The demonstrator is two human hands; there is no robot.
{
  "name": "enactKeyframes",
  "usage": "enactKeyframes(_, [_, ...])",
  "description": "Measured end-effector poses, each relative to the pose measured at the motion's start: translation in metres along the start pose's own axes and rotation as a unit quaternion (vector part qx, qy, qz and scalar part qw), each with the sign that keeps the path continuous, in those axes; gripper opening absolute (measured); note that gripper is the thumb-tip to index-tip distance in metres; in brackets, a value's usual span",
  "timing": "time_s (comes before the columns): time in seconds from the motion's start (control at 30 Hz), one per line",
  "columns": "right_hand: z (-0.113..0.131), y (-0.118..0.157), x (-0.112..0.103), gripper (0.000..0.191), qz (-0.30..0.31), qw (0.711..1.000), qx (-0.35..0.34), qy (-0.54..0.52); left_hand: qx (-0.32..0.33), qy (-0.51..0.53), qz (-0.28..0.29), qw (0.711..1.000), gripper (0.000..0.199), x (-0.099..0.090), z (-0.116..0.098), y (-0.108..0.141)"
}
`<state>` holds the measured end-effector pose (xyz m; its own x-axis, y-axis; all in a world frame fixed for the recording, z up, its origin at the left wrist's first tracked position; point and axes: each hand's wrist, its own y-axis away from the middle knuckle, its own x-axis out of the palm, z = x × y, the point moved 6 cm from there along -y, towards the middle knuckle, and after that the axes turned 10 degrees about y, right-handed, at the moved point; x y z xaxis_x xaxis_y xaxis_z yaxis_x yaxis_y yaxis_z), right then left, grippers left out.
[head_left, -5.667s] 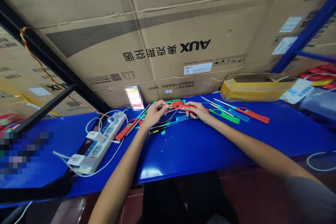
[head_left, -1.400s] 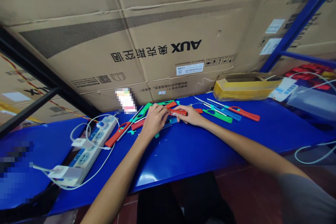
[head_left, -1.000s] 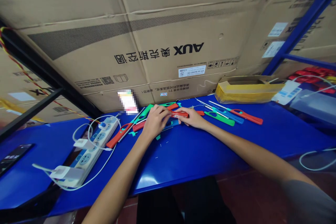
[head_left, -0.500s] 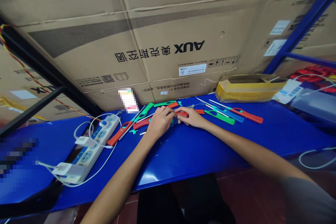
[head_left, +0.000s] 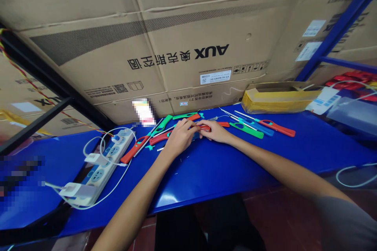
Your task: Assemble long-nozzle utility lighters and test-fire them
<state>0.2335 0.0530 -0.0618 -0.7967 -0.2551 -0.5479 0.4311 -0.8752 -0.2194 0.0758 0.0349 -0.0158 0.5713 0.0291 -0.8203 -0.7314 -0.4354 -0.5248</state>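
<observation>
While your right hand grips the red handle over the blue table, your left hand works at its left end, fingers curled; can't tell if they're pinching it.

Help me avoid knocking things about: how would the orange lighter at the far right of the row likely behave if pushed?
Probably stiff: the orange lighter has a straight, metallic-looking rod and a moulded-looking handle. It seems likelier to slide or swivel than roll, with its flattish, looped shape on the glossy blue tabletop. Perhaps light too, being slim and plastic-looking.
</observation>
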Motion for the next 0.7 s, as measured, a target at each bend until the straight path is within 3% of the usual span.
enactKeyframes(0.17, [0.0051,-0.0002,0.0004,0.03,0.0,1.0,-0.003,0.005,-0.002,0.026,0.018,0.999,0.039,-0.001,-0.0027,0.0008])
enactKeyframes(0.33, [0.0037,0.0003,-0.0003,0.037,0.0,1.0,-0.006,0.018,-0.005,0.024,0.031,0.999,0.032,0.0004,-0.0063,-0.0003])
enactKeyframes(0.7, [-0.0004,-0.0005,0.0006,0.04,0.017,1.0,-0.011,0.012,-0.004,0.026,0.002,1.0,0.024,0.0028,-0.0001,0.0016])
